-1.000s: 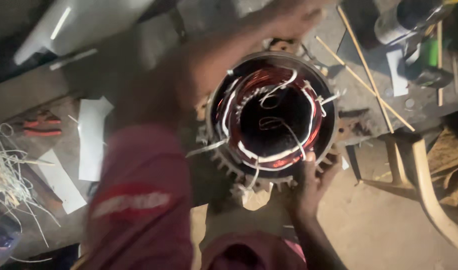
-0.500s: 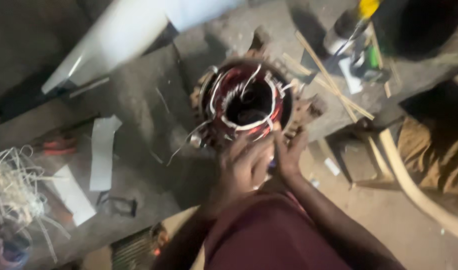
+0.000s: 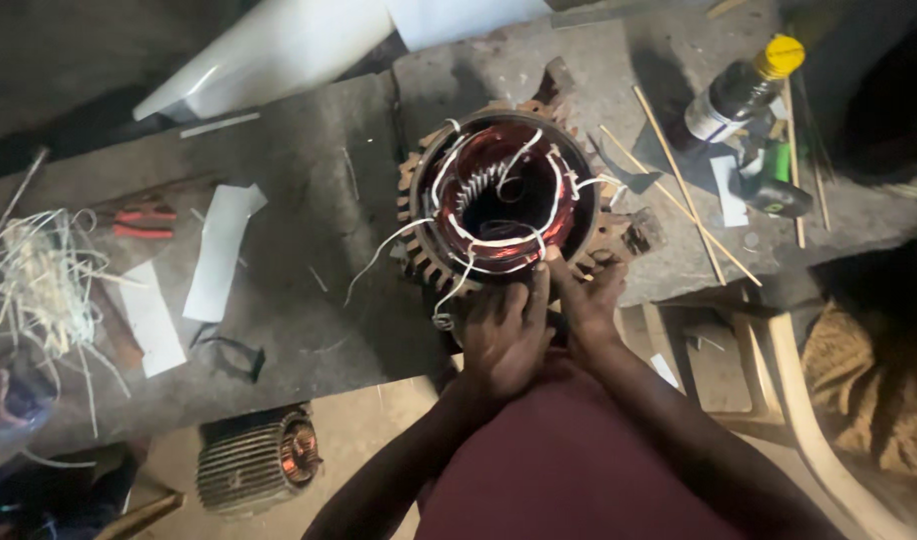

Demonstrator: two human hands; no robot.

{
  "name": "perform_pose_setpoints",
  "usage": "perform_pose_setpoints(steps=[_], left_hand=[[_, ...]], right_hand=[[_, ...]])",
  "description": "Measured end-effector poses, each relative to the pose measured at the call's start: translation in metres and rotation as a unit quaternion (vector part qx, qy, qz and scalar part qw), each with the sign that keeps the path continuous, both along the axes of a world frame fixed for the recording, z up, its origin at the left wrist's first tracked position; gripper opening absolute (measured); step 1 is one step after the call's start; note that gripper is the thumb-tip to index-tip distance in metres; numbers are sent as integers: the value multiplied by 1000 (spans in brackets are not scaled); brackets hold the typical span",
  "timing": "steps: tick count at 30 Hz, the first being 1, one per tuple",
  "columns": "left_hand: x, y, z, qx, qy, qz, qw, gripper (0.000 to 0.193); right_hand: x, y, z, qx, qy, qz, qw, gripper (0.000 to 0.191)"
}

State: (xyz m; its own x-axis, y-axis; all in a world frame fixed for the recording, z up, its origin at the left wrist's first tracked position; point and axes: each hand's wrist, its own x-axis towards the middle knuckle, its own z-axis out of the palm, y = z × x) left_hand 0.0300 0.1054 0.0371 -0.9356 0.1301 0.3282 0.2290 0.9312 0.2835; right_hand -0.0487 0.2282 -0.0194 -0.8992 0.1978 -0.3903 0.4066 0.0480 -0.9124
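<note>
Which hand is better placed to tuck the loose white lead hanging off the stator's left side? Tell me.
Probably the left hand: it rests on the near rim of the stator, beside the white lead. The right hand sits farther right.

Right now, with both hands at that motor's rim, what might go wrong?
1. The stator sits close to the bench edge; a hard pull might tip it off.
2. Loose white leads trail over the bench and could snag or get tugged.
3. The left hand and right hand press against the finned metal rim, so fingers might get scraped.
</note>
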Motion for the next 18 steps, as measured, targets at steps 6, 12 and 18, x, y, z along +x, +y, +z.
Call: perform_pose_setpoints(steps=[6,12,18], left_hand=[[-5,4,0,-76,49,11,996,63],[-6,12,1,-108,34,52,992,50],[-8,19,1,-119,25,81,989,58]], right_hand=[[-3,0,1,-65,21,3,998,71],[2,-1,-1,-72,59,19,995,68],[-9,35,49,-22,45,193,980,62]])
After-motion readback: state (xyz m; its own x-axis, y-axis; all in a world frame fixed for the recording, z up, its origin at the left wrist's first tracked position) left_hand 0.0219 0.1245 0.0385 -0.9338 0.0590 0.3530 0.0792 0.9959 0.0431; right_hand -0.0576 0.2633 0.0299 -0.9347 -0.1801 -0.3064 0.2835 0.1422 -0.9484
